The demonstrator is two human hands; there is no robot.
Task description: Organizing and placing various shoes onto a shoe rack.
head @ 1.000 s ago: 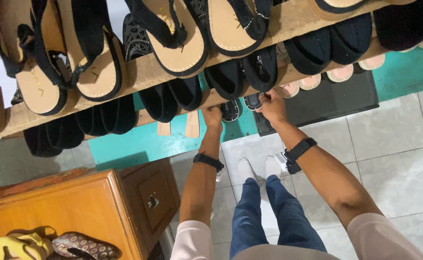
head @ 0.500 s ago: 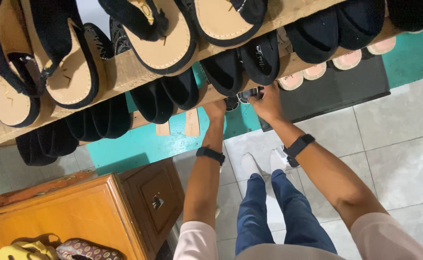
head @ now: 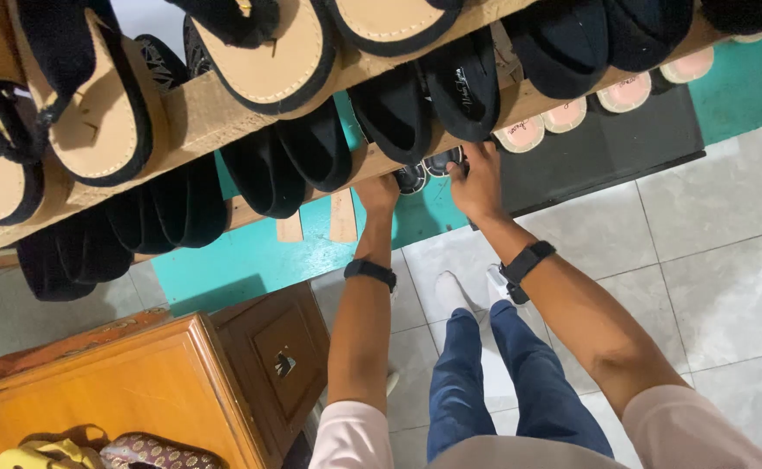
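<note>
Both my arms reach down under a slanted wooden shoe rack (head: 194,108). My left hand (head: 379,193) and my right hand (head: 478,181) hold a pair of small black patterned shoes (head: 428,167) at the lower shelf. The left hand's fingers are mostly hidden behind the shelf edge. Each wrist wears a black band. Black slippers (head: 433,100) sit on the shelf just above the hands. Tan sandals with black straps (head: 268,61) fill the upper shelf.
Pink-soled slippers (head: 563,117) line the lower shelf to the right. A wooden cabinet (head: 138,391) with sandals on top stands at lower left. A dark mat (head: 606,148) lies on the grey tiled floor; a teal strip (head: 250,260) runs under the rack. My legs in blue jeans stand below.
The view has shifted closer to the rack. My hands stay at the lower shelf with the small black shoes, nudged slightly further under it.
</note>
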